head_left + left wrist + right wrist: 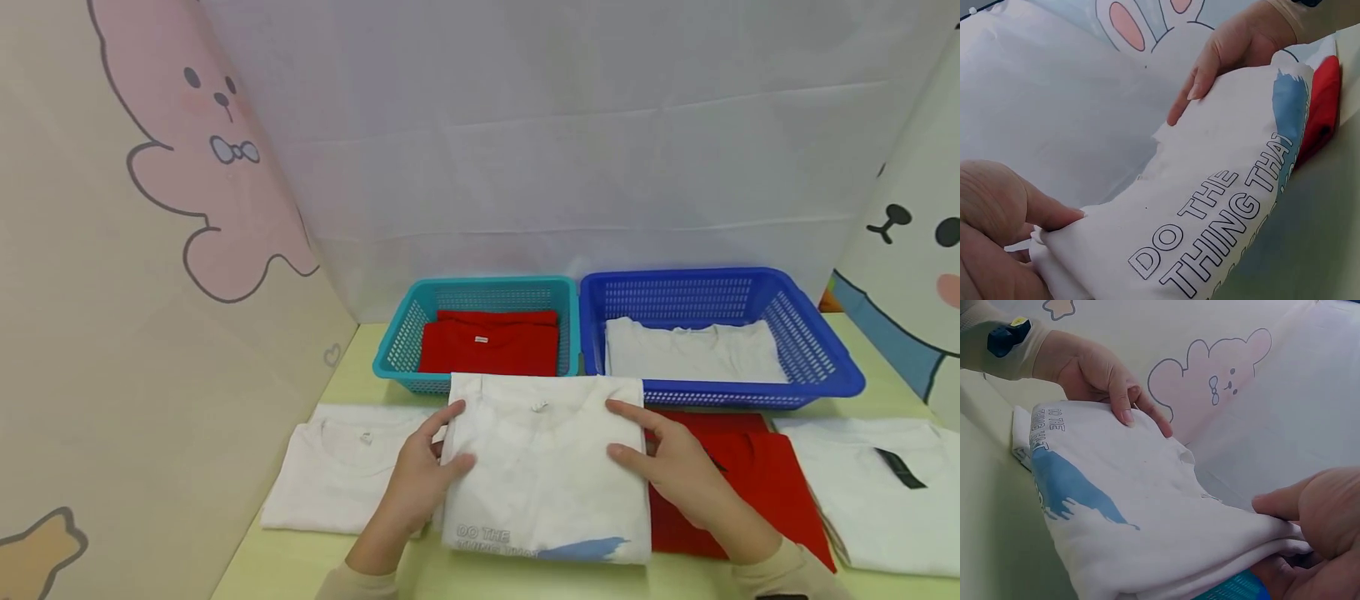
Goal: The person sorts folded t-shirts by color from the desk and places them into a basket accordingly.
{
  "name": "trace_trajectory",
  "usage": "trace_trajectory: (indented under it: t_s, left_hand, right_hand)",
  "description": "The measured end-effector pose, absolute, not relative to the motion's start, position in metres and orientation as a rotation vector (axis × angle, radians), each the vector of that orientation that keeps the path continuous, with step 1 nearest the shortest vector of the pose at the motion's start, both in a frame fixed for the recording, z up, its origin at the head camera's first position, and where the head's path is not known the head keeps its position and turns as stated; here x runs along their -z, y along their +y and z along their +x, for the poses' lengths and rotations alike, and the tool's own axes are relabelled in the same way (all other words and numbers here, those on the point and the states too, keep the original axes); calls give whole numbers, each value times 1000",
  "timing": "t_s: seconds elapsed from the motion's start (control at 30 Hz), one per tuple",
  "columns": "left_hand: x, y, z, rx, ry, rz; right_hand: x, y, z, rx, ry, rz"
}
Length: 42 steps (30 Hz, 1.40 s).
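Observation:
Between both hands hangs a folded white T-shirt [547,475], printed with outlined lettering and a blue brush-stroke patch. My left hand [423,467] grips its left edge, thumb on top and other fingers partly beneath. The right hand [678,467] grips the opposite edge in the same manner; in the right wrist view its thumb presses on the folded layers of the shirt [1147,487]. The shirt is raised above the table, in front of the baskets. In the left wrist view the lettering on the shirt [1204,212] reads "DO THE THING THAT".
A teal basket [386,354] holds folded red shirts [487,350]; a blue basket [832,367] beside it holds a folded white shirt [690,354]. On the yellow table [292,567] lie folded white shirts left [322,483] and right [885,500], plus red ones [780,483] nearer the middle.

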<state>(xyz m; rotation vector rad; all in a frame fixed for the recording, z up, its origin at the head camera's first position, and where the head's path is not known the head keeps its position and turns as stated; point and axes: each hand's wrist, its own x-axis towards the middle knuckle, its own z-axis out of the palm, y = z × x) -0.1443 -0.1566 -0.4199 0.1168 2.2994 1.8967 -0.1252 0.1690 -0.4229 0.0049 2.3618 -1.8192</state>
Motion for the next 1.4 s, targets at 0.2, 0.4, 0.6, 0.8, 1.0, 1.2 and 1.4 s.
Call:
trace_trajectory:
  t_s: [0.2,0.4,0.6,0.8,1.0,1.2,1.4]
  left_hand:
    - [407,-141,-147,-1977,2256,176]
    - [399,-117,-159,-2030,2221,256]
    - [391,-83,-180,-2018,2244,305]
    - [384,-48,-209,-2006,2236,301]
    - [385,-15,-244,-2045,2079,333]
    - [385,13,-270,-2056,2040,397]
    - [385,39,-293,-2050,2051,421]
  right_hand:
    - [402,189,-122,1676,2553,-55]
    - [387,215,-128,1552,2698,-78]
    - [377,244,-142,1464,2780,-2]
    - [372,275,-163,1521,2753,49]
    - [371,308,-184,1584,2708,123]
    - [371,336,-202,1548,2756,137]
    - [369,357,-221,1613,2761,134]
